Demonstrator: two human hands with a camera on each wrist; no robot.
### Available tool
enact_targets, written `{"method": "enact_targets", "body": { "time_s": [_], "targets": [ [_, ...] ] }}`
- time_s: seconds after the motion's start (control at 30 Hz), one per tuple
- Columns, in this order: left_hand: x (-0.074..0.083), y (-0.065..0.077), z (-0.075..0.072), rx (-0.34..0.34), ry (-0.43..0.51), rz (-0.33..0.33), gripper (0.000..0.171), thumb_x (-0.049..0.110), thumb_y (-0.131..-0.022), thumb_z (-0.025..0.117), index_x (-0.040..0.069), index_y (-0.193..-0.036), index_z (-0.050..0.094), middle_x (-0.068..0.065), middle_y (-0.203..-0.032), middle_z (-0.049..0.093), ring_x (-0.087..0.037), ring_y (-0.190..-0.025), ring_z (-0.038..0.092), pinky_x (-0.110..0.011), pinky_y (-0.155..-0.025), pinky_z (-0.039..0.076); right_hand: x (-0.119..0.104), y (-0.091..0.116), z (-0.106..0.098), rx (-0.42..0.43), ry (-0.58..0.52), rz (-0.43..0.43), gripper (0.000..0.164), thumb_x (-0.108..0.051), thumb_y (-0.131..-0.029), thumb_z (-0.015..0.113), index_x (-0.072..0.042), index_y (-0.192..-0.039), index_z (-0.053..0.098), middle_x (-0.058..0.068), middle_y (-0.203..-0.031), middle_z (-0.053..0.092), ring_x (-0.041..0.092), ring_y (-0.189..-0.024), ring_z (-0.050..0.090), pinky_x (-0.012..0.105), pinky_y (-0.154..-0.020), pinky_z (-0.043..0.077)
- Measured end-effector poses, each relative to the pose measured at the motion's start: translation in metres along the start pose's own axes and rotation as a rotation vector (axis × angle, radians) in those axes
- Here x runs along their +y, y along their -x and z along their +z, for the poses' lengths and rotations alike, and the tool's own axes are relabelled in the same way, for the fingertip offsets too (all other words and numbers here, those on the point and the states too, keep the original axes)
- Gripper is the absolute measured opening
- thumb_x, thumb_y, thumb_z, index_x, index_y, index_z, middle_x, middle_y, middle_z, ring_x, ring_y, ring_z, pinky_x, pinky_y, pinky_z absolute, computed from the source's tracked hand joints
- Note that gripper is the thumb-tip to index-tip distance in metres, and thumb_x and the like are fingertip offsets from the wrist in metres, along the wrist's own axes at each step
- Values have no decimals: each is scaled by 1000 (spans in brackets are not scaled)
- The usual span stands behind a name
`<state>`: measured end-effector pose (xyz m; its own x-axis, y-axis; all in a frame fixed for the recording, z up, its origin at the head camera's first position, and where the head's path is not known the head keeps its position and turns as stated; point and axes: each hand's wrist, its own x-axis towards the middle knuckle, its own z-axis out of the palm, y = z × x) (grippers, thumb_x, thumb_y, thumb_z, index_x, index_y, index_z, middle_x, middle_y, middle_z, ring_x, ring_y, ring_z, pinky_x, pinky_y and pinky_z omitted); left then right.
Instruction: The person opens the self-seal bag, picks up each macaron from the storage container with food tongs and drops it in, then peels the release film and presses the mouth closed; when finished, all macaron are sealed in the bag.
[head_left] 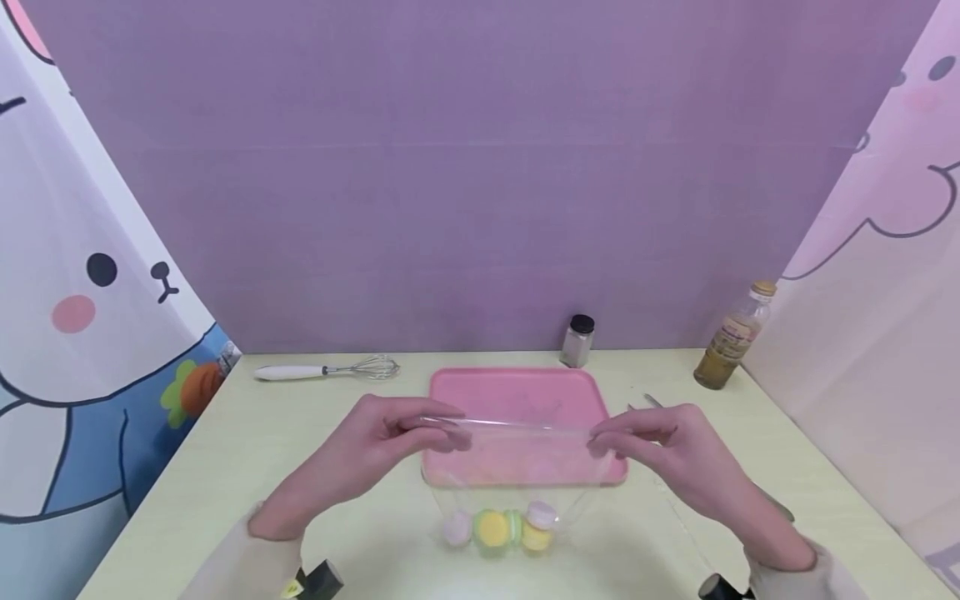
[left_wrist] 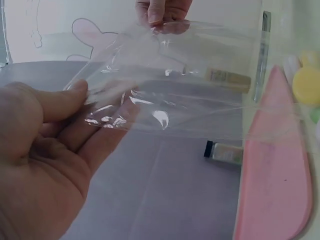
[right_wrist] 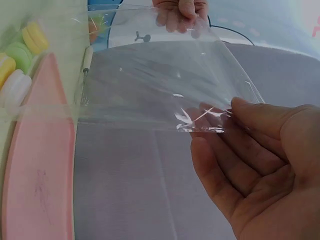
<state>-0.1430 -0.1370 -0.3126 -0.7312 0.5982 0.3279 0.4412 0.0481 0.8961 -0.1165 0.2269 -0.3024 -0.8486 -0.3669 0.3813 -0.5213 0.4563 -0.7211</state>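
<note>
A clear plastic bag (head_left: pixel 517 458) hangs between my two hands, its top edge pulled nearly straight. At its left corner my left hand (head_left: pixel 382 433) pinches the film between thumb and fingers. My right hand (head_left: pixel 671 450) pinches the opposite corner the same way. Several macarons, yellow (head_left: pixel 492 529), green and pale purple, lie at the bottom of the bag. Both wrist views show the film (left_wrist: pixel 165 85) stretched across, with light glinting off it. Behind the bag lies a pink tray (head_left: pixel 517 392), partly seen through the plastic.
On the pale table a whisk (head_left: pixel 330 368) lies at the back left. A small black-capped jar (head_left: pixel 577 340) stands behind the tray. Toward the back right is a corked bottle (head_left: pixel 733 337) with brown contents. Thin metal utensil tips (head_left: pixel 652 401) show beside my right hand.
</note>
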Motion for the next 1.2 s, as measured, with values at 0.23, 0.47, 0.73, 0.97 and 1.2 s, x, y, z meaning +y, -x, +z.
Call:
{"method": "enact_targets", "body": {
  "time_s": [0.23, 0.47, 0.73, 0.97, 1.2],
  "targets": [
    [-16, 6, 2, 85, 45, -36, 32, 13, -102, 63, 6, -132, 64, -6, -114, 75, -26, -110, 69, -32, -99, 53, 9, 4, 2, -9, -121, 50, 14, -9, -99, 66, -10, -107, 77, 0, -95, 77, 19, -89, 72, 29, -76, 60],
    [-33, 15, 12, 135, 49, -112, 23, 17, -99, 68, 5, -118, 74, -5, -110, 76, -26, -106, 71, -33, -92, 57, 18, 8, 12, -48, -164, 112, 16, -12, -98, 68, -5, -110, 76, 1, -98, 77, 18, -87, 72, 33, -72, 61],
    [-30, 26, 4, 159, 63, -56, 18, 12, -100, 64, 5, -111, 77, -9, -103, 77, -32, -95, 73, -41, -88, 59, 12, -1, 23, -26, -171, 66, 13, -11, -99, 67, -11, -105, 78, 1, -91, 77, 19, -82, 72, 37, -67, 62],
    [-22, 50, -19, 159, 44, -113, 21, 12, -103, 60, 2, -114, 74, -12, -105, 76, -32, -95, 73, -43, -86, 60, -1, -18, 44, -87, -236, 42, 12, -12, -97, 70, -8, -103, 79, 3, -90, 77, 22, -83, 73, 37, -67, 62],
    [-10, 78, -54, 66, 8, -263, 25, 18, -106, 55, 7, -118, 74, -11, -111, 75, -33, -99, 72, -41, -87, 59, -14, -35, 70, -182, -345, 30, 13, -12, -96, 71, -5, -106, 78, 7, -91, 77, 25, -83, 74, 39, -65, 62]
  ]
}}
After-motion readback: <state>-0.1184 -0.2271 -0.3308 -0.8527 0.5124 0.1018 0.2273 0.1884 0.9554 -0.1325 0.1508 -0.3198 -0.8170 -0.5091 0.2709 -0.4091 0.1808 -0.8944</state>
